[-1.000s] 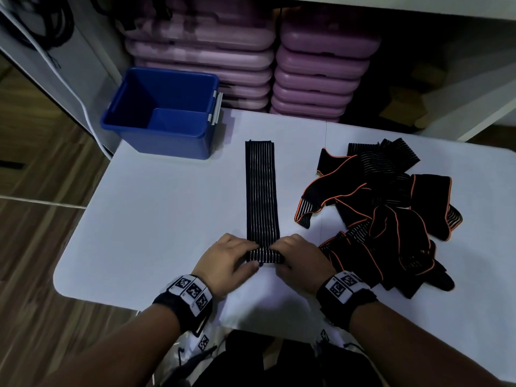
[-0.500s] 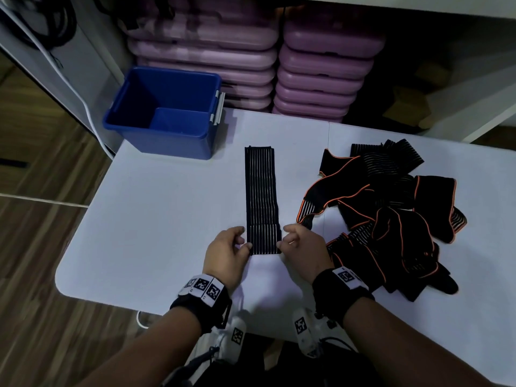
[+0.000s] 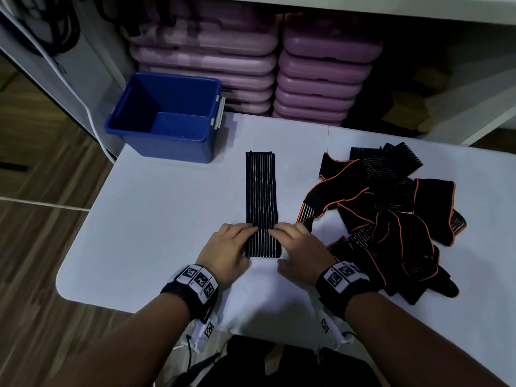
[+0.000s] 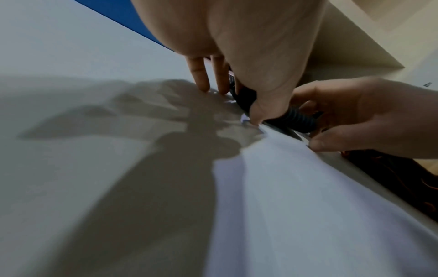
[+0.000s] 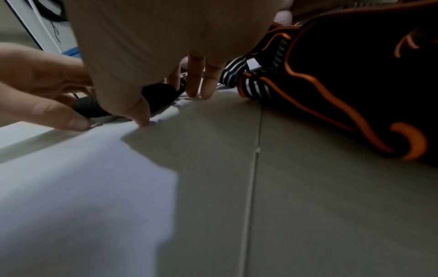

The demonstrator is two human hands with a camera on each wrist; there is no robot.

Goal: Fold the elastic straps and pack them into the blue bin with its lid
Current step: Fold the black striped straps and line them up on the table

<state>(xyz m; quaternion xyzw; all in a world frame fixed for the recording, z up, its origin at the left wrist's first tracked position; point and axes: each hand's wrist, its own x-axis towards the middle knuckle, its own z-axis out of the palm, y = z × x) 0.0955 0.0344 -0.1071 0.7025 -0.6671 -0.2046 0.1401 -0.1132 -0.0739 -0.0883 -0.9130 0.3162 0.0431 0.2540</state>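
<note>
A black elastic strap (image 3: 261, 191) with thin white stripes lies straight on the white table (image 3: 156, 219), running away from me. My left hand (image 3: 241, 234) and right hand (image 3: 286, 233) hold its near end from either side, fingers on top and thumbs below. In the left wrist view that end bulges up as a rolled fold (image 4: 296, 120) pinched under my left thumb (image 4: 257, 112). The right wrist view shows the same fold (image 5: 161, 93) under my right hand (image 5: 142, 105). The blue bin (image 3: 167, 118) stands open and empty at the table's far left corner. No lid is in view.
A tangled pile of black, orange-edged straps (image 3: 385, 216) covers the table's right side, close to my right wrist. Stacked purple cases (image 3: 321, 79) stand behind the table. The table's left edge drops to wooden floor (image 3: 42, 247).
Half a second ago my hands held the strap's near end by its side edges. Now their fingers lie over the strap and the end is lifted into a fold.
</note>
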